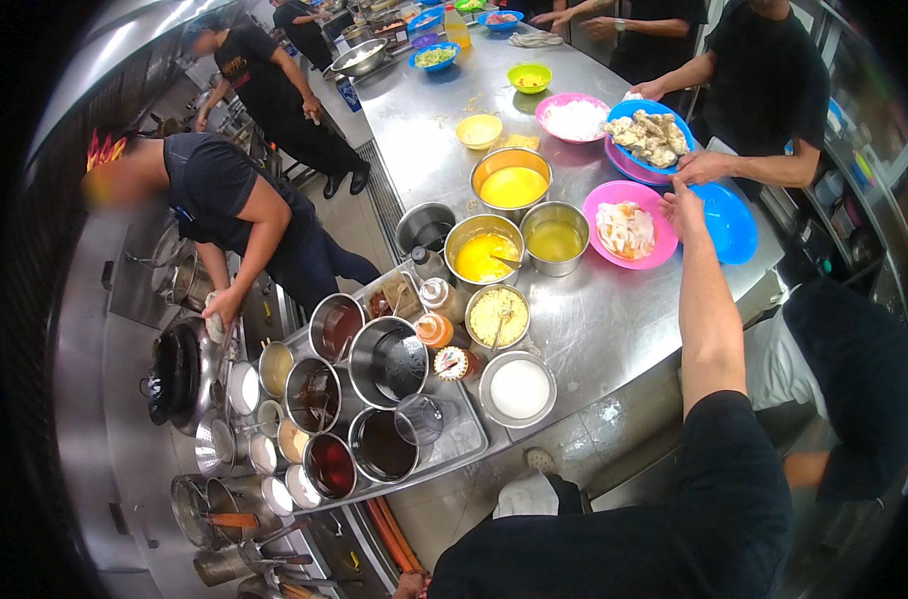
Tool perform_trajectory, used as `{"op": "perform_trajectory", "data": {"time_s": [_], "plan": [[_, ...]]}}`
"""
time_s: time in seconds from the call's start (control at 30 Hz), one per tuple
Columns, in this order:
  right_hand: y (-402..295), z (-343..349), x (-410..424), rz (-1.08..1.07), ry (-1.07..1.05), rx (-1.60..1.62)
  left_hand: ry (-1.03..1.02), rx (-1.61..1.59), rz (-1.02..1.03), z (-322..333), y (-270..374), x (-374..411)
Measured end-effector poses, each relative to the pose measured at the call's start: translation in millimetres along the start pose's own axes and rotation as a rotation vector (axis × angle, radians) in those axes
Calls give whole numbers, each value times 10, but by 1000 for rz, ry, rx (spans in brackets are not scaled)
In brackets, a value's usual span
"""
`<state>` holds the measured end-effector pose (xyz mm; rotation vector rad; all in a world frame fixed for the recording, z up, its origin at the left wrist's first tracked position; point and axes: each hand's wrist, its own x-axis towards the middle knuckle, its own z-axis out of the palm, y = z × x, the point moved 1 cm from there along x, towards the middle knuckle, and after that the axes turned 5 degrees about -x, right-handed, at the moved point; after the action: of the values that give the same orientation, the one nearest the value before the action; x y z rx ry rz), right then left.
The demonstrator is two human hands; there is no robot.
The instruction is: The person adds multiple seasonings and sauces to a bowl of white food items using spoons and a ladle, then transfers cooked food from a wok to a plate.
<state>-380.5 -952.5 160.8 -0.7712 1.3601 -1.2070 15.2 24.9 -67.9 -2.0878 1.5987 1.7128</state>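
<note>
My right hand (678,210) reaches over the steel table at the rim of a pink bowl (624,224) holding pale sliced raw food in reddish liquid. Its fingers are apart, and I see nothing held in them. Just beyond, a co-worker's hands hold a blue bowl (648,138) of pale, coated pieces above a stacked pink bowl. An empty-looking blue bowl (726,223) lies to the right of my wrist. Only part of my left hand (411,585) shows at the bottom edge; its fingers and anything in them are hidden.
Steel pots of yellow liquid (511,186), a pot of chopped garlic-like food (498,317), a bowl of white contents (518,385) and sauce bottles (433,329) crowd the steel table (596,329). Dark sauce pots stand on a tray (465,442). A co-worker (237,202) bends over a wok.
</note>
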Motion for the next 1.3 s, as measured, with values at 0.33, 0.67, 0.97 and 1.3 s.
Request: {"op": "perform_trajectory", "data": {"time_s": [0.33,0.67,0.97,1.3], "plan": [[-214,124,-502,44,-210,347,53,87,-14,-22,-69,4],[-144,53,-1884,-19,-231,360,114,-697,-675,134,105,25],[314,807,-3915,103,-619,68,415,-851,-380,904,-105,-384],[1675,2223,-7028,349,-1400,-169,745,-1363,-691,2673,-674,-1109]]}}
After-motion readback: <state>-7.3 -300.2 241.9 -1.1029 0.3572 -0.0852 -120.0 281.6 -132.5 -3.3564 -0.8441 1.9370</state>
